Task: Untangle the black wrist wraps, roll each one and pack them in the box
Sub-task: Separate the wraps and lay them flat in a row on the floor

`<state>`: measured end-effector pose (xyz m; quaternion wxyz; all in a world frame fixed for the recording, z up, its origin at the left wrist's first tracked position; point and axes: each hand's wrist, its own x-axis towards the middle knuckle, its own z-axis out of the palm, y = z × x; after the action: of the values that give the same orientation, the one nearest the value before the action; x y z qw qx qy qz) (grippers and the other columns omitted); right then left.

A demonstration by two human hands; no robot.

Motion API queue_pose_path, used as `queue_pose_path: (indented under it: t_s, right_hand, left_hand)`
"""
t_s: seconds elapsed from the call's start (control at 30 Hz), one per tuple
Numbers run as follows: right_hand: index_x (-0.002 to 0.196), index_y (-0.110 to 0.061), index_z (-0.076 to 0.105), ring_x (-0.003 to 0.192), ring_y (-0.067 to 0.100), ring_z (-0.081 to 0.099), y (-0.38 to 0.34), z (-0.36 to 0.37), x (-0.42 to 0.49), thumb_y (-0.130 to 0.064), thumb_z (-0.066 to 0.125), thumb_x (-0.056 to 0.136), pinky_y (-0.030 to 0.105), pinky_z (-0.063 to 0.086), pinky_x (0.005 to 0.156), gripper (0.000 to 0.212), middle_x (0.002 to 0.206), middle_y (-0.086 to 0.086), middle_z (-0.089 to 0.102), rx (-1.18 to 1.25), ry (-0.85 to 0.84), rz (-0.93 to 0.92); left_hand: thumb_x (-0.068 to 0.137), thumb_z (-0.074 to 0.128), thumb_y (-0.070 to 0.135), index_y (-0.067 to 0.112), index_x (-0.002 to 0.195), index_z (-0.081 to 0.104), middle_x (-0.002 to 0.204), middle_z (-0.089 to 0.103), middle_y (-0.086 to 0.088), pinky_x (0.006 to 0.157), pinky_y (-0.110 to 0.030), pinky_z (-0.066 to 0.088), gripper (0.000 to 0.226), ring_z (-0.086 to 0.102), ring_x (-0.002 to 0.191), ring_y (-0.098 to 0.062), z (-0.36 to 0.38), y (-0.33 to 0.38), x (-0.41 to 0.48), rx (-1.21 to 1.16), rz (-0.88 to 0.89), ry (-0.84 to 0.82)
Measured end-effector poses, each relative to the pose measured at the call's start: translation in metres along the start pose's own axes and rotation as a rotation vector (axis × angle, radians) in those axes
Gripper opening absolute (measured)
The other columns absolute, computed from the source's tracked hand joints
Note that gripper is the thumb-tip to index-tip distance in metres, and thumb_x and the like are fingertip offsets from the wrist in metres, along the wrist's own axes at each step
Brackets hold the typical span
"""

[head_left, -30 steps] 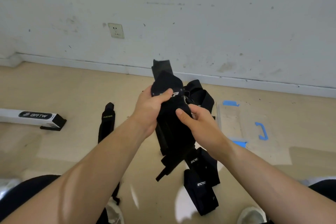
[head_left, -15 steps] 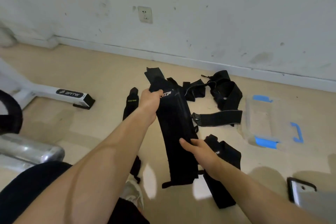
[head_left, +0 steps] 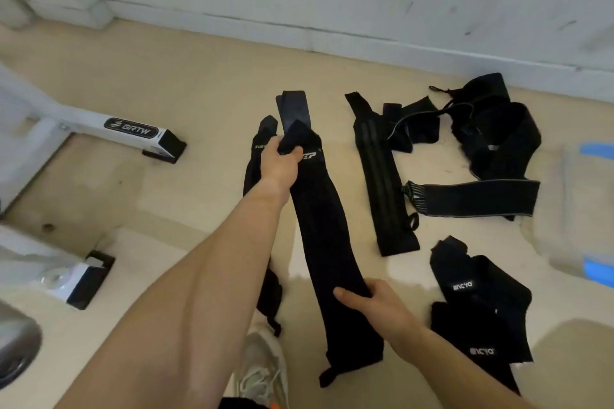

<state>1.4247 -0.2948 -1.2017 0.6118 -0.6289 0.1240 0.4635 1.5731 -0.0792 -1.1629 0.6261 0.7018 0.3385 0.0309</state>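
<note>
A long black wrist wrap point(head_left: 327, 236) is stretched out lengthwise over the floor. My left hand point(head_left: 280, 164) grips its far end near the white lettering. My right hand point(head_left: 373, 300) pinches it close to the near end. Beside it on the left lies another black wrap point(head_left: 257, 156), partly hidden by my left arm. A striped wrap point(head_left: 382, 183) lies to the right. A tangle of wraps point(head_left: 491, 136) sits further right, and two folded wraps with white logos point(head_left: 478, 309) lie at the lower right. The clear box with blue clips point(head_left: 581, 209) stands at the right edge.
A white machine leg with a black foot point(head_left: 139, 134) reaches in from the left; a second foot point(head_left: 86, 279) sits below it. My shoe point(head_left: 262, 365) is at the bottom centre. The wall and skirting board point(head_left: 332, 40) run along the back.
The wrap went from a bundle held up in both hands to a stretched strip low over the floor. My right hand slid toward its near end, and the camera tilted down.
</note>
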Motion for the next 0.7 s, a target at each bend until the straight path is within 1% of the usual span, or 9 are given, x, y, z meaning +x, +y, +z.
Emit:
queue_pose_path:
  t_s: [0.1, 0.17, 0.2, 0.27, 0.33, 0.4, 0.5, 0.6, 0.7]
  right_hand:
    - [0.113, -0.012, 0.070, 0.089, 0.020, 0.077, -0.017, 0.005, 0.049, -0.029, 0.073, 0.093, 0.031, 0.061, 0.074, 0.027, 0.099, 0.002, 0.080, 0.069, 0.061, -0.039]
    - [0.120, -0.011, 0.067, 0.090, 0.020, 0.076, -0.030, 0.008, 0.088, -0.032, 0.074, 0.092, 0.029, 0.060, 0.073, 0.036, 0.103, 0.003, 0.078, 0.113, 0.098, -0.047]
    - [0.124, -0.010, 0.063, 0.092, 0.019, 0.075, -0.034, 0.010, 0.105, -0.033, 0.075, 0.091, 0.027, 0.059, 0.071, 0.042, 0.106, 0.003, 0.077, 0.126, 0.116, -0.036]
    - [0.132, -0.011, 0.055, 0.096, 0.017, 0.070, -0.033, 0.011, 0.132, -0.031, 0.073, 0.093, 0.026, 0.056, 0.070, 0.048, 0.116, 0.002, 0.071, 0.149, 0.143, -0.012]
    - [0.144, -0.015, 0.042, 0.104, 0.019, 0.066, -0.022, 0.012, 0.147, -0.027, 0.069, 0.096, 0.033, 0.057, 0.080, 0.056, 0.126, 0.003, 0.065, 0.136, 0.182, 0.007]
    - [0.154, -0.023, 0.026, 0.112, 0.024, 0.065, -0.004, 0.012, 0.148, -0.023, 0.067, 0.097, 0.041, 0.058, 0.090, 0.070, 0.135, 0.006, 0.061, 0.032, 0.205, -0.003]
    - [0.157, -0.034, 0.014, 0.112, 0.022, 0.066, 0.020, 0.011, 0.135, -0.015, 0.068, 0.096, 0.025, 0.056, 0.077, 0.083, 0.134, 0.007, 0.062, -0.058, 0.163, -0.064]
    - [0.144, -0.037, 0.030, 0.101, 0.016, 0.070, 0.038, 0.010, 0.122, -0.003, 0.066, 0.093, 0.023, 0.059, 0.073, 0.071, 0.117, 0.004, 0.068, -0.102, 0.122, -0.088]
    - [0.126, -0.030, 0.048, 0.100, 0.015, 0.069, 0.052, 0.014, 0.116, 0.003, 0.065, 0.090, 0.030, 0.061, 0.082, 0.052, 0.113, -0.001, 0.067, -0.241, 0.117, -0.091]
  left_hand:
    - [0.099, 0.068, 0.013, 0.016, 0.132, 0.060, 0.124, 0.069, -0.008, 0.108, -0.045, 0.052, 0.034, 0.067, 0.116, -0.027, 0.007, 0.010, 0.042, -0.052, 0.029, 0.040]
    - [0.098, 0.071, 0.023, 0.018, 0.148, 0.047, 0.140, 0.062, -0.006, 0.112, -0.032, 0.044, 0.056, 0.062, 0.125, -0.024, 0.008, 0.013, 0.061, -0.020, 0.051, 0.166]
    - [0.099, 0.069, 0.025, 0.018, 0.151, 0.043, 0.144, 0.059, -0.004, 0.108, -0.025, 0.041, 0.058, 0.059, 0.128, -0.022, 0.008, 0.009, 0.062, 0.051, 0.060, 0.243]
    - [0.101, 0.063, 0.021, 0.019, 0.143, 0.052, 0.138, 0.061, -0.003, 0.105, -0.027, 0.044, 0.044, 0.058, 0.127, -0.023, 0.006, -0.016, 0.053, 0.280, 0.143, 0.309]
    - [0.100, 0.060, 0.018, 0.022, 0.129, 0.064, 0.132, 0.062, -0.003, 0.103, -0.033, 0.049, 0.030, 0.056, 0.124, -0.025, 0.006, -0.060, 0.032, 0.586, 0.262, 0.178]
    - [0.100, 0.059, 0.022, 0.026, 0.129, 0.066, 0.139, 0.058, 0.000, 0.101, -0.031, 0.048, 0.031, 0.048, 0.131, -0.023, 0.009, -0.101, 0.010, 0.832, 0.369, 0.023]
    - [0.101, 0.056, 0.028, 0.028, 0.150, 0.050, 0.162, 0.039, 0.002, 0.114, -0.038, 0.040, 0.049, 0.035, 0.146, -0.024, 0.023, -0.137, -0.007, 1.095, 0.501, -0.180]
    - [0.104, 0.052, 0.033, 0.022, 0.164, 0.022, 0.174, 0.009, -0.002, 0.125, -0.045, 0.028, 0.067, 0.017, 0.157, -0.029, 0.033, -0.147, -0.005, 1.293, 0.461, -0.350]
    - [0.105, 0.051, 0.038, 0.021, 0.166, 0.007, 0.175, -0.005, -0.001, 0.127, -0.049, 0.022, 0.077, 0.005, 0.160, -0.031, 0.033, -0.150, 0.009, 1.255, 0.350, -0.426]
